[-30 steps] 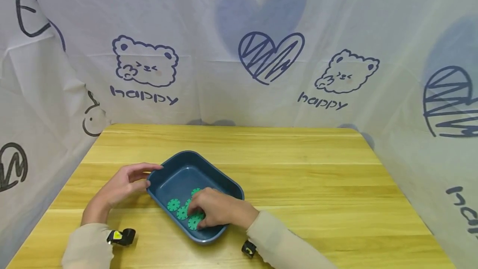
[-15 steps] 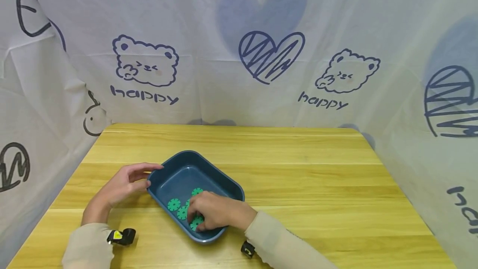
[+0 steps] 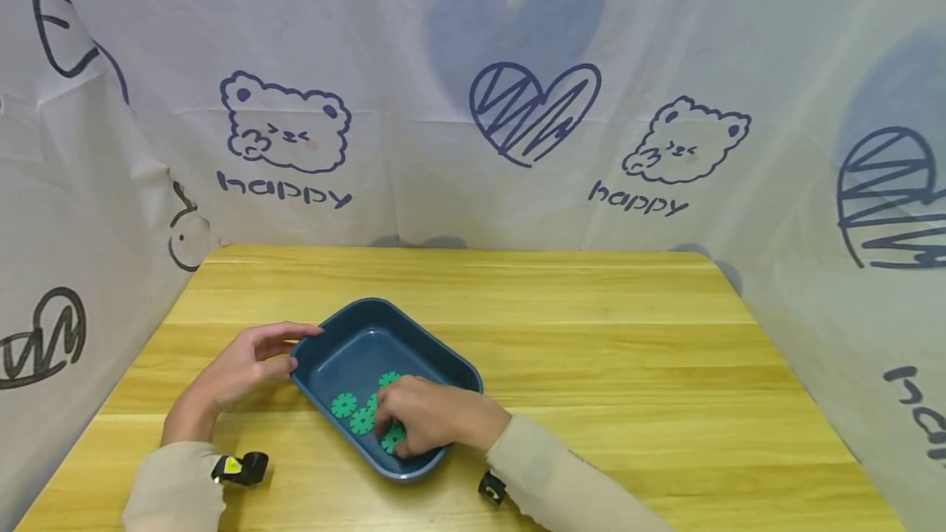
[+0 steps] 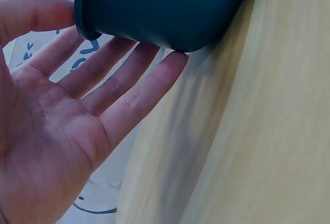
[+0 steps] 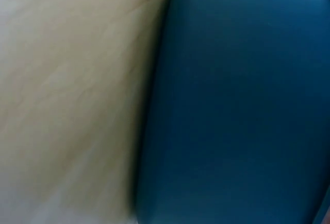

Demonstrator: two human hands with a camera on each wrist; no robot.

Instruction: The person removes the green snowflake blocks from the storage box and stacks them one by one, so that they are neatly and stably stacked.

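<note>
A dark blue rectangular bin (image 3: 373, 351) stands at an angle on the table, with several flat green notched discs (image 3: 343, 405) on its floor at the near side. My right hand (image 3: 417, 413) reaches into it, fingers curled down over the discs. Its thumb and fingertips pinch a green notched disc (image 3: 392, 438), partly hidden by the hand. Nearly straight, the fingers of my left hand (image 3: 247, 364) touch the bin's left corner from outside. In the left wrist view the thumb (image 4: 44, 13) meets the rim and the fingers lie along the outer wall.
The wooden table (image 3: 628, 368) extends to the right of and behind the bin. A white cloth (image 3: 443, 187) printed with bears and hearts hangs around its back and sides. In the right wrist view the bin's outer wall (image 5: 237, 105) fills much of the picture.
The right hand has shifted very slightly to the right, and the green notched disc at its fingertips has slid a little to the right with it. Left hand and bin stay put.
</note>
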